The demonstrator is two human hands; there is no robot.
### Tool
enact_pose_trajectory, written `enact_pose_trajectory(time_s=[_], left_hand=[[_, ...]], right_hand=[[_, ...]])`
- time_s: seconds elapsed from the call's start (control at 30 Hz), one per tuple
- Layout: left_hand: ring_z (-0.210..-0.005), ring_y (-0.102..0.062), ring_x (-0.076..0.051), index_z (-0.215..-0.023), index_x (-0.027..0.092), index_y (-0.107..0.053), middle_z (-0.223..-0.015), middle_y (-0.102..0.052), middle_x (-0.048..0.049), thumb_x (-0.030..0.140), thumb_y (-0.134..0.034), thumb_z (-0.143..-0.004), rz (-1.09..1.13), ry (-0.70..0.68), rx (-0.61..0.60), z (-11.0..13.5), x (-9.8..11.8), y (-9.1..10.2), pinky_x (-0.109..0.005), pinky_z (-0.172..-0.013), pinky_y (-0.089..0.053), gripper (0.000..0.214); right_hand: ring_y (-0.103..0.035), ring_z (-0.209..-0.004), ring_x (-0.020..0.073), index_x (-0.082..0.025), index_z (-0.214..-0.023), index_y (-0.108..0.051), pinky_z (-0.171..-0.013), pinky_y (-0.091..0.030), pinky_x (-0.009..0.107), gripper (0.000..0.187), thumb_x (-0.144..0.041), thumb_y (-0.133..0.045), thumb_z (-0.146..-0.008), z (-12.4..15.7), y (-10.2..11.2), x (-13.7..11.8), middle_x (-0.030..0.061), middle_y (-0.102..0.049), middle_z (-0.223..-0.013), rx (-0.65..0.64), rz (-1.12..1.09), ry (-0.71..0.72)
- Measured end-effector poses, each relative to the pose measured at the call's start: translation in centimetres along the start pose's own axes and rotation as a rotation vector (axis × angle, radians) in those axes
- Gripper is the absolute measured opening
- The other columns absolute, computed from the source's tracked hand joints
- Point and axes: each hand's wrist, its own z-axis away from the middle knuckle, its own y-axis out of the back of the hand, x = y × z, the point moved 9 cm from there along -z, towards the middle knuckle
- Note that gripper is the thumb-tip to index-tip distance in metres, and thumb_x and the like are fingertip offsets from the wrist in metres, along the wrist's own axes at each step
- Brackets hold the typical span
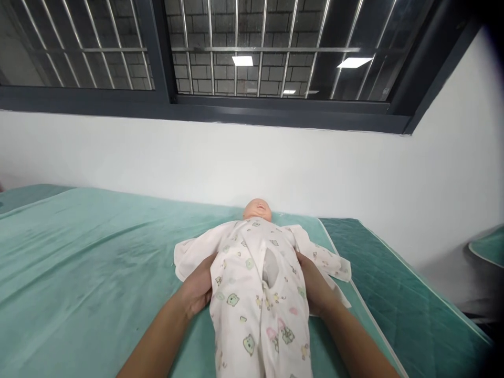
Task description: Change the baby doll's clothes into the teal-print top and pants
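A baby doll [257, 208] lies on its back on a green sheet [98, 273], its head at the far edge near the white wall [197, 157] and its body stretching toward the person. It is dressed in a white printed top [220, 234], with the sleeves spread out to the left and right, and white printed trousers [240, 304], whose legs run to the near edge of view. A gap at the front of the trousers shows grey material [270, 268]. The person's left hand [200, 286] is at the left side of the trousers, and the right hand [315, 286] is at the right side, about level with it. The fingers of both hands go in behind the cloth, so how far they are open, and whether they grip the waist or only touch it, cannot be told. A darker green quilted mat [394, 273] lies to the right, and a barred window [255, 63] is set in the wall above.
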Motion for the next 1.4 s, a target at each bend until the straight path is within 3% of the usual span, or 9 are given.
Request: enact_pose_trajectory(time_s=[0.23, 0.4, 0.57, 0.67, 0.87, 1.07, 1.3, 1.4], left_hand=[[-0.106, -0.069, -0.028, -0.123, 0.023, -0.067, -0.111, -0.074, -0.0096, 0.039, -0.072, -0.080, 0.094, 0.051, -0.070, 0.0, -0.7, -0.7, -0.040, -0.091, -0.057, 0.046], [-0.110, -0.068, -0.029, -0.121, 0.021, -0.068, -0.112, -0.074, -0.0096, 0.035, -0.075, -0.076, 0.184, 0.090, -0.070, -0.4, -1.6, -0.9, -0.041, -0.096, -0.055, 0.047], [-0.111, -0.068, -0.030, -0.124, 0.020, -0.066, -0.111, -0.075, -0.0094, 0.029, -0.077, -0.073, 0.268, 0.131, -0.021, 0.0, -1.9, -0.7, -0.040, -0.097, -0.054, 0.053], [-0.108, -0.069, -0.030, -0.126, 0.018, -0.064, -0.108, -0.076, -0.0098, 0.025, -0.076, -0.074, 0.278, 0.177, 0.008, 0.5, -1.9, -0.6, -0.040, -0.097, -0.054, 0.054], [-0.105, -0.070, -0.029, -0.125, 0.017, -0.065, -0.102, -0.076, -0.0086, 0.024, -0.073, -0.077, 0.361, 0.162, -0.065, 0.7, -2.0, -1.2, -0.039, -0.098, -0.053, 0.049], [-0.103, -0.070, -0.026, -0.117, 0.019, -0.068, -0.095, -0.076, -0.0059, 0.028, -0.070, -0.081, 0.386, 0.164, 0.017, 0.1, -3.6, 0.2, -0.037, -0.097, -0.053, 0.037], [-0.108, -0.067, -0.029, -0.111, 0.018, -0.070, -0.096, -0.076, -0.0059, 0.031, -0.073, -0.076, 0.343, 0.135, 0.021, -0.4, -3.7, 0.1, -0.038, -0.099, -0.050, 0.037], [-0.111, -0.066, -0.031, -0.108, 0.017, -0.072, -0.099, -0.076, -0.0083, 0.033, -0.079, -0.070, 0.289, 0.104, 0.004, -0.3, -3.4, -0.2, -0.040, -0.100, -0.049, 0.042]], right_hand=[[-0.071, -0.099, 0.0328, -0.020, -0.114, -0.071, -0.085, -0.057, 0.046, 0.044, -0.030, -0.076, -0.071, 0.3, -0.8, 1.7, 0.0096, -0.076, -0.103, -0.115, -0.269, -0.179], [-0.070, -0.102, 0.0304, -0.024, -0.109, -0.072, -0.087, -0.058, 0.043, 0.039, -0.025, -0.076, -0.070, 0.6, -1.2, 1.6, 0.0080, -0.075, -0.110, -0.166, -0.303, -0.199], [-0.071, -0.100, 0.0315, -0.025, -0.100, -0.077, -0.085, -0.059, 0.040, 0.033, -0.029, -0.080, -0.067, 0.9, -1.5, 0.7, 0.0078, -0.077, -0.099, -0.156, -0.223, -0.199], [-0.071, -0.098, 0.0310, -0.023, -0.098, -0.078, -0.082, -0.059, 0.037, 0.033, -0.030, -0.080, -0.066, 0.7, -1.9, 1.3, 0.0084, -0.077, -0.094, -0.189, -0.299, -0.217], [-0.071, -0.100, 0.0281, -0.024, -0.100, -0.077, -0.084, -0.058, 0.035, 0.026, -0.025, -0.075, -0.073, 0.6, -2.5, 2.2, 0.0069, -0.077, -0.101, -0.264, -0.445, -0.223], [-0.071, -0.102, 0.0270, -0.024, -0.106, -0.075, -0.088, -0.059, 0.038, 0.033, -0.023, -0.078, -0.073, 0.4, -2.4, 2.7, 0.0060, -0.077, -0.101, -0.208, -0.521, -0.249], [-0.072, -0.100, 0.0282, -0.026, -0.099, -0.076, -0.085, -0.060, 0.036, 0.029, -0.033, -0.080, -0.071, 1.0, -2.7, 1.7, 0.0075, -0.077, -0.094, -0.210, -0.407, -0.226], [-0.074, -0.094, 0.0280, -0.024, -0.093, -0.077, -0.081, -0.060, 0.035, 0.026, -0.039, -0.078, -0.072, 0.8, -1.9, 0.6, 0.0080, -0.078, -0.085, -0.159, -0.278, -0.105]])
